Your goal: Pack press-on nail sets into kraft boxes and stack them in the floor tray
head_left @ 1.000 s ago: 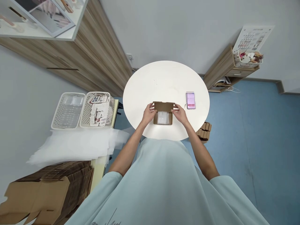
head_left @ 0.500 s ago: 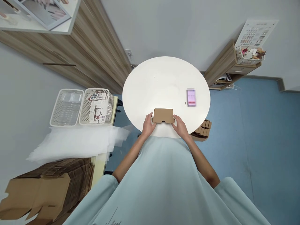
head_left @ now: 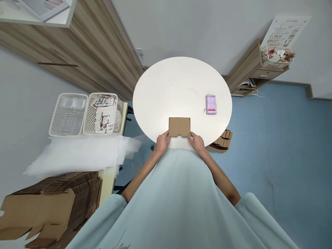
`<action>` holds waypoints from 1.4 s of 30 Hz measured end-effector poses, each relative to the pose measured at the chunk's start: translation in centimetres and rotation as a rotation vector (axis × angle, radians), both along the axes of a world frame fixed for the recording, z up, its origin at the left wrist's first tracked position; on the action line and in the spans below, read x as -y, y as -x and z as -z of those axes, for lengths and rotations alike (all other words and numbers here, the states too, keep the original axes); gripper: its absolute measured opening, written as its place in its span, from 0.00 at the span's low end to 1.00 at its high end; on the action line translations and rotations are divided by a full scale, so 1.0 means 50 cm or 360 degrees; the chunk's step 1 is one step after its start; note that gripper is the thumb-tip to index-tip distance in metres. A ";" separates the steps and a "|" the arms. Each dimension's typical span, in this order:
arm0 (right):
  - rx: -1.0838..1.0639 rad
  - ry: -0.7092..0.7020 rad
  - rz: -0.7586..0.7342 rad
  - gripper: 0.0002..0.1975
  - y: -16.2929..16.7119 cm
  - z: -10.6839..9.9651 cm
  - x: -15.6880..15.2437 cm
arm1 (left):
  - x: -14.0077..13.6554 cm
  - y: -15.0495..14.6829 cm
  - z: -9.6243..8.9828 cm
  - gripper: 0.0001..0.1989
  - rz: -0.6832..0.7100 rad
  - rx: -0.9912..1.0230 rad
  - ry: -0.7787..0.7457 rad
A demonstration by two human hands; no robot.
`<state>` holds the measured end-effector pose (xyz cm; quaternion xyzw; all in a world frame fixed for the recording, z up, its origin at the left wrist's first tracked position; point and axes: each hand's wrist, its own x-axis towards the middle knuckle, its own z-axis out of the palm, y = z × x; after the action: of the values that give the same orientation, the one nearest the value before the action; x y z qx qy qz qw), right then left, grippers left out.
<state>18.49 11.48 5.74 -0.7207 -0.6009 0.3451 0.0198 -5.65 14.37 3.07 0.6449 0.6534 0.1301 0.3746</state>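
Note:
A small brown cardboard box (head_left: 179,126) sits near the front edge of the round white table (head_left: 160,86), its lid down and a half-round notch at the front edge. My left hand (head_left: 162,142) is closed on the box's front left corner, thumb on the near side. At the front right corner my right hand (head_left: 197,141) grips the box in the same way. Parts of the fingers are hidden along the box's sides. To the right on the table lies a pinkish-purple item (head_left: 211,104), blurred into blocks.
On the left side table are two white baskets (head_left: 68,114) (head_left: 101,114), one holding cards and packets, a stack of white sheets (head_left: 77,154) and flattened cardboard boxes (head_left: 52,211). An open carton of small brown boxes (head_left: 221,141) stands on the floor at right.
The lid's side flaps, which stuck out by my hands, no longer show, and the lid lies flatter. My hands have drawn in against the corners. The view has shifted slightly.

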 end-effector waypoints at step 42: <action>-0.0917 -0.0119 0.0651 0.26 -0.075 -0.002 0.013 | 0.038 0.013 -0.043 0.23 -0.0353 0.0588 0.0174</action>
<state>22.24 10.85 5.85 -0.6979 -0.4263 0.5008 0.2836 -6.30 12.48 5.23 0.5130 0.6467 0.2509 0.5057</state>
